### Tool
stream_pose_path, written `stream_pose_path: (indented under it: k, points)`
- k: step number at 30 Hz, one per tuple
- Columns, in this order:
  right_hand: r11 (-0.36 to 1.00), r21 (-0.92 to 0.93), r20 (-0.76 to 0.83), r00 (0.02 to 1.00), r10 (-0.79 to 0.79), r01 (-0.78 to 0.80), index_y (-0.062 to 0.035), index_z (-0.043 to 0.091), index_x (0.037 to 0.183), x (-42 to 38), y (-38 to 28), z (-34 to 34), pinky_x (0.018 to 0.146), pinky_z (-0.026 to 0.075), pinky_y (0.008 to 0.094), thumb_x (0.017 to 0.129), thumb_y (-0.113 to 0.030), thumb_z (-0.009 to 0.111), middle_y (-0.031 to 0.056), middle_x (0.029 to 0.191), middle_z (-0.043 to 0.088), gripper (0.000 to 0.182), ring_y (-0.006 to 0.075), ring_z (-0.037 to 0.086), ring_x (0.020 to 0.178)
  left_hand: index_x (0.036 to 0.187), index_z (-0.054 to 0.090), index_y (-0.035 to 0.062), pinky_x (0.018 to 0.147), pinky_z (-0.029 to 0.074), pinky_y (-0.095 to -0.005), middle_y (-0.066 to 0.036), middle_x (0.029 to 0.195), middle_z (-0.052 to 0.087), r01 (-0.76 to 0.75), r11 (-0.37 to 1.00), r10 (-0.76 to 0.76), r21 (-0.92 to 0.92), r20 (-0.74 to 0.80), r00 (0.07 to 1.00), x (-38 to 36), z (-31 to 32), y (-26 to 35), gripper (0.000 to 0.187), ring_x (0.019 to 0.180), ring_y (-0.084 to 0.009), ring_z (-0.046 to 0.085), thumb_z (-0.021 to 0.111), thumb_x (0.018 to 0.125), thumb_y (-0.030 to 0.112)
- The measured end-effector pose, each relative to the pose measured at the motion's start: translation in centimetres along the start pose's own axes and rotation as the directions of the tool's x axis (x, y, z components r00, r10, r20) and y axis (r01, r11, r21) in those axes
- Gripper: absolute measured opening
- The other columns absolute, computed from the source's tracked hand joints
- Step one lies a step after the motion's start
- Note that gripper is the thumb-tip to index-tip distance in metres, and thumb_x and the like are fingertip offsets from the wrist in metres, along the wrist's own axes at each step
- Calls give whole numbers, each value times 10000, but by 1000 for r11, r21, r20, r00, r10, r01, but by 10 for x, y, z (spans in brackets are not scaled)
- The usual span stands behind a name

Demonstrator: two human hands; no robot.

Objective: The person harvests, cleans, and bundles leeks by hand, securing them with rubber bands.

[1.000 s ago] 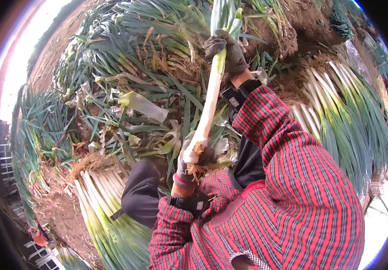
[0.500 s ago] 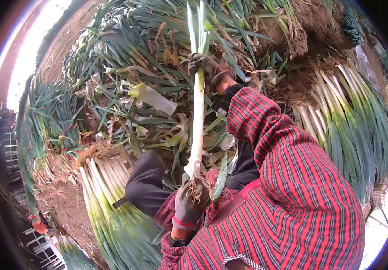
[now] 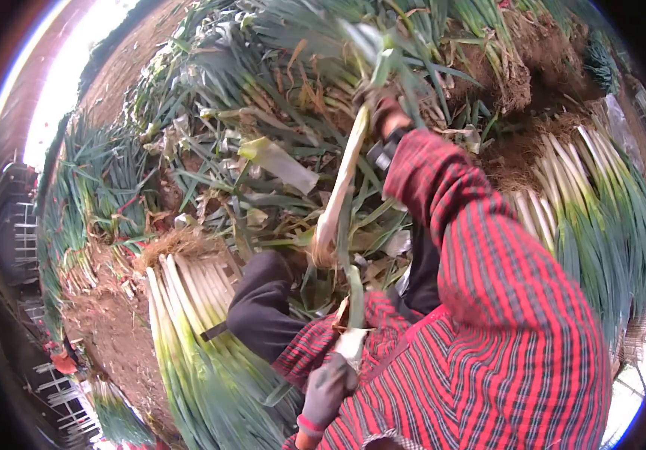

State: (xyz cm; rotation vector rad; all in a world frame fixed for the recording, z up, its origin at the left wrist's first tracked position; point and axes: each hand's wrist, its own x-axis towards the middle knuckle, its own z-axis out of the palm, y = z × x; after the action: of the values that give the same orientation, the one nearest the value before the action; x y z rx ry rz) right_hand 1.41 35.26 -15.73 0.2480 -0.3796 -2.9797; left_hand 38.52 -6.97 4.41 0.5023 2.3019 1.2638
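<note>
My right hand (image 3: 379,109), in a dark glove, is closed round a leek (image 3: 344,176) just where its white stem turns green. The leek slants, its leaves blurred at the top and its roots hanging at the lower end. Nearer my body, my left hand (image 3: 330,382), in a grey glove, is closed on a loose outer leaf (image 3: 354,300), whose pale end is at the fingers. This leaf reaches up toward the leek's root end; whether they still join is unclear. My left hand is apart from the stem.
A bundle of trimmed leeks (image 3: 188,322) lies left of my knee (image 3: 263,300), and another bundle (image 3: 593,202) lies at the right. Leaf scraps (image 3: 278,165) cover the ground ahead, with untrimmed leeks (image 3: 225,67) beyond. Part of another person (image 3: 64,362) shows at the lower left.
My left hand has left the leek's root end and moved down toward my body with the outer leaf. My right hand and the leek have shifted right, and the leek tilts more. The view has shifted slightly.
</note>
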Motion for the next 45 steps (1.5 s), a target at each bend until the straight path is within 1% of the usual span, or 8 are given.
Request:
stream_pose_path:
  k: [3, 6, 9, 12, 16, 24, 30, 45]
  points:
    - [720, -678, -143, 934, -326, 147, -60, 567, 928, 26, -37, 31, 550, 528, 264, 885, -56, 544, -19, 706, 537, 49, 102, 554, 560, 1219, 521, -65, 795, 492, -362, -196, 1067, 648, 360, 840, -436, -407, -111, 893, 44, -21, 35, 368, 922, -345, 634, 579, 929, 154]
    - [685, -706, 53, 978, -203, 180, -81, 600, 918, -9, 7, 66, 473, 511, 258, 896, -79, 565, 12, 737, 575, 42, 97, 569, 552, 1370, 399, -88, 994, 427, -428, -287, 1259, 561, 64, 886, 120, 459, -361, 925, 129, -33, 15, 666, 1164, -406, 554, 678, 846, 213]
    - [543, -838, -57, 980, -192, 58, -9, 559, 1059, -53, 69, 108, 612, 567, 273, 873, -400, 706, 13, 774, 556, 458, 124, 607, 640, 1318, 485, -51, 948, 464, -372, -255, 1232, 587, 23, 986, 49, 163, -420, 906, 212, -39, 9, 539, 1130, -329, 599, 666, 878, 202]
    - [550, -835, -49, 995, -89, 9, 7, 575, 1082, -72, 92, 117, 685, 574, 288, 865, -476, 693, 51, 824, 609, 543, 157, 649, 711, 1304, 496, -28, 878, 475, -282, -125, 1126, 635, 78, 845, -108, -530, -27, 994, 262, -19, -4, 476, 1020, -131, 592, 650, 925, 215]
    - [544, -839, 49, 998, 41, 19, 18, 576, 1124, -79, 114, 118, 800, 561, 344, 878, -544, 640, 95, 916, 654, 616, 187, 664, 822, 1237, 545, -34, 784, 488, -250, -59, 971, 662, -54, 897, 5, -439, -111, 994, 280, 16, 2, 421, 850, -80, 586, 678, 907, 190]
    - [-116, -992, -48, 997, -53, -54, -26, 618, 1139, -88, 122, 119, 739, 530, 280, 910, -391, 646, 39, 955, 646, 431, 126, 624, 820, 1134, 635, -18, 726, 486, -232, -18, 871, 650, -24, 949, -121, -314, -433, 894, 263, 29, 33, 311, 794, -57, 580, 701, 884, 156]
    - [76, -978, 188, 976, -111, 197, -12, 618, 1129, -98, 133, 101, 700, 519, 246, 931, -375, 633, 14, 920, 643, 414, 88, 614, 788, 1176, 622, -22, 791, 487, -252, -53, 954, 676, -62, 998, 40, -12, -631, 775, 261, 35, 36, 372, 870, -103, 609, 722, 863, 153]
    - [479, -855, 131, 977, -171, 199, -44, 622, 1122, -101, 150, 88, 693, 539, 226, 956, -251, 627, 4, 929, 665, 265, 76, 637, 794, 1212, 592, -21, 698, 461, -205, -3, 911, 623, -189, 827, -133, -530, -510, 850, 253, 55, 42, 328, 788, -58, 557, 629, 960, 185]
